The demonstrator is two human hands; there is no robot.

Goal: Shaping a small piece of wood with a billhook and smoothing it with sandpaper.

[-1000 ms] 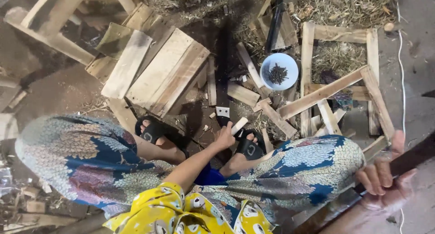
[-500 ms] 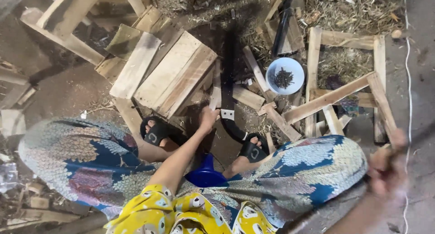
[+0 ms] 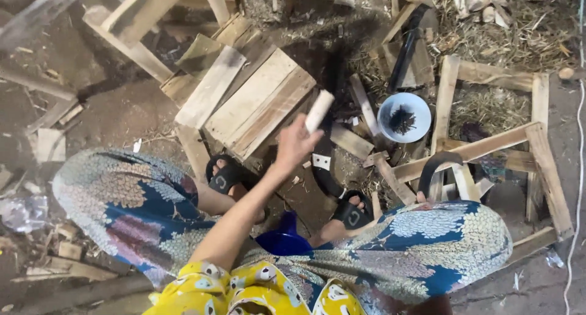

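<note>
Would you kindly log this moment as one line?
left hand: raised, gripping short wood block | right hand: not in view | bowl of nails: on ground beside wooden frame

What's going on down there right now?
A seated person's left hand is raised, gripping a short pale wooden block above a stack of wooden boards. A pale blue bowl of dark nails sits on the ground beside a wooden frame. The right hand is out of view.
</note>
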